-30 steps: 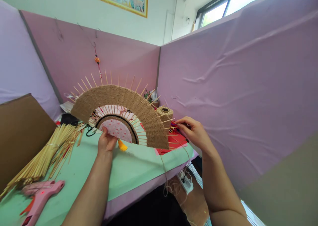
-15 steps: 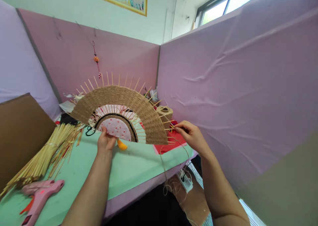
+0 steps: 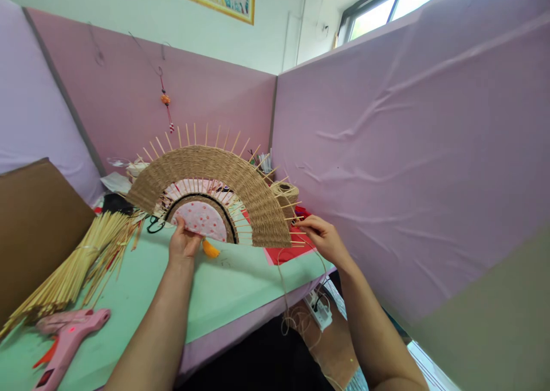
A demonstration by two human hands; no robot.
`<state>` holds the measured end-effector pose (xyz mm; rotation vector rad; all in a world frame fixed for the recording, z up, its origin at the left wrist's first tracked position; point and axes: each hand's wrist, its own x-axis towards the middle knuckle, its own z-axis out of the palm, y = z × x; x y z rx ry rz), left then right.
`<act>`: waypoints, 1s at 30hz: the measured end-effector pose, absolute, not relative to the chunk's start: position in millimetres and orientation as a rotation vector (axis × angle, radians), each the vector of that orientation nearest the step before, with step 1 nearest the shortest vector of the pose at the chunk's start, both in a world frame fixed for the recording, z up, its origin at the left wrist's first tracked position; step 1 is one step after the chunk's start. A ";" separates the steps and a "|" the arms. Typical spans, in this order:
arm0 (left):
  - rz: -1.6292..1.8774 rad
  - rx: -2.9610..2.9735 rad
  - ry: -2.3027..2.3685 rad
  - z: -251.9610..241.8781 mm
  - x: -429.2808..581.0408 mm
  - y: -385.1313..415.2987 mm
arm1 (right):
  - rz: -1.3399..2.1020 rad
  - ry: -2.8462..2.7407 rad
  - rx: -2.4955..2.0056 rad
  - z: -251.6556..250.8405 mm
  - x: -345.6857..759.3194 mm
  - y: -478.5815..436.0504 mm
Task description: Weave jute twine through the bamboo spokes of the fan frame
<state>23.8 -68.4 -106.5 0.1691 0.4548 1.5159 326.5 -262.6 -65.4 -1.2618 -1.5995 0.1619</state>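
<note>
Woven fan (image 3: 206, 159) held above the worktop (image 3: 232, 299), left hand (image 3: 184, 242) gripping its spotted base (image 3: 200, 218), right hand (image 3: 323, 239) pinching what looks like twine (image 3: 286, 302) beside protruding sticks (image 3: 296, 233); the twine's slack, hanging in loops, could snag and tug the weave loose

Left hand (image 3: 185, 243), thumb (image 3: 181, 225) uppermost; right hand (image 3: 320, 237) in pinch grip.

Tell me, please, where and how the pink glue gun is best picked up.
I'd take the pink glue gun by its handle, coming from the near side: the handle points that way, with the orange trigger on its left. A red light glows, so the other end may be hot.
</note>
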 end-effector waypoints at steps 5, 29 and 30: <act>1.522 0.164 0.460 -108.4 24.2 -67.1 | 0.371 -1.476 -1.180 -92.4 321.0 -249.8; 1.565 0.185 0.521 -106.0 25.9 -67.2 | -0.367 -1.674 -1.401 -101.3 321.3 -277.2; 1.561 0.181 0.524 -106.2 26.0 -67.2 | -0.375 -1.680 -1.411 -100.8 323.0 -278.5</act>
